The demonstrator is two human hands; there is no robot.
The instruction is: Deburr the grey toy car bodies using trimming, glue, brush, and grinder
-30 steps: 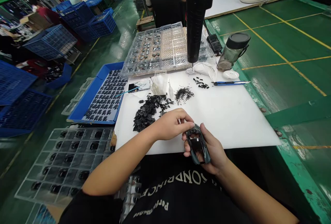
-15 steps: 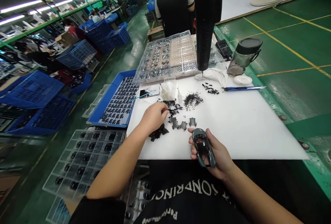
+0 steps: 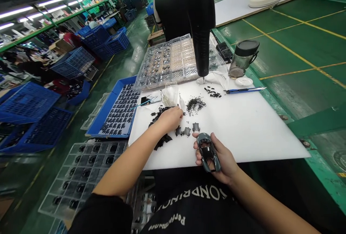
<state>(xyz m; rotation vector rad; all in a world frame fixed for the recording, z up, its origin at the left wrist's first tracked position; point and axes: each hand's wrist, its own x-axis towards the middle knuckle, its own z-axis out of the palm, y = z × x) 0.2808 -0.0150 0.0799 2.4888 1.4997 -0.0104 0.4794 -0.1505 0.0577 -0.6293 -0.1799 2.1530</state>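
Observation:
My right hand (image 3: 220, 160) grips a dark grey toy car body (image 3: 207, 151) over the near edge of the white work board (image 3: 243, 126). My left hand (image 3: 170, 118) reaches forward onto a pile of small black plastic parts (image 3: 160, 126), fingers curled into it; what they pinch is hidden. Three small grey parts (image 3: 186, 130) lie on the board between my hands. A heap of tiny black screws (image 3: 194, 103) sits just beyond them.
A black hanging screwdriver (image 3: 201, 21) dangles over the board's far side. Clear blister trays (image 3: 173, 59) lie behind, a blue tray of black parts (image 3: 120, 109) at left, a clear tray (image 3: 81, 171) near left. A jar (image 3: 242, 59) and knife (image 3: 243, 90) sit right. A person (image 3: 170, 5) stands beyond.
My left hand left the car body and went out to the pile of black parts, uncovering the three grey parts. My right hand kept the car body in place.

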